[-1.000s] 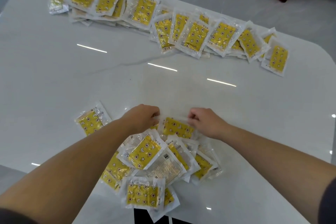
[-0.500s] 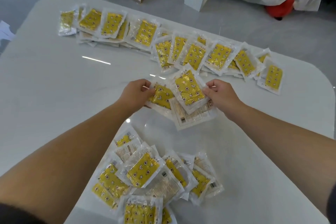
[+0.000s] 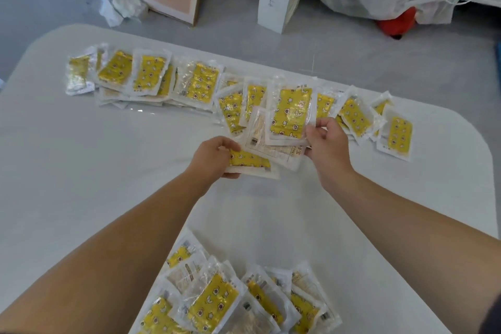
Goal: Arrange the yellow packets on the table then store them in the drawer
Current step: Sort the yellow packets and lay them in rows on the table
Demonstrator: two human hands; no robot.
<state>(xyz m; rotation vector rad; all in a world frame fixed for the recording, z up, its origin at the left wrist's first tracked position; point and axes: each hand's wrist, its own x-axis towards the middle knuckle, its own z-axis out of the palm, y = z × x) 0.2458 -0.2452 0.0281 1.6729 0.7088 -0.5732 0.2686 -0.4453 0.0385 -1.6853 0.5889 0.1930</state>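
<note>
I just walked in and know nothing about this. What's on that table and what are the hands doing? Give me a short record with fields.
table: white, rounded corners
far row: yellow packets overlapping along the far edge
near pile: loose packets, some face down
left hand: grips a flat packet by its end
right hand: pinches a raised packet, yellow side up, in front of the far row
between the hands: more packets, pale side up

The near pile (image 3: 214,304) runs off the bottom edge; the far row (image 3: 202,85) hides its lower packets.
</note>
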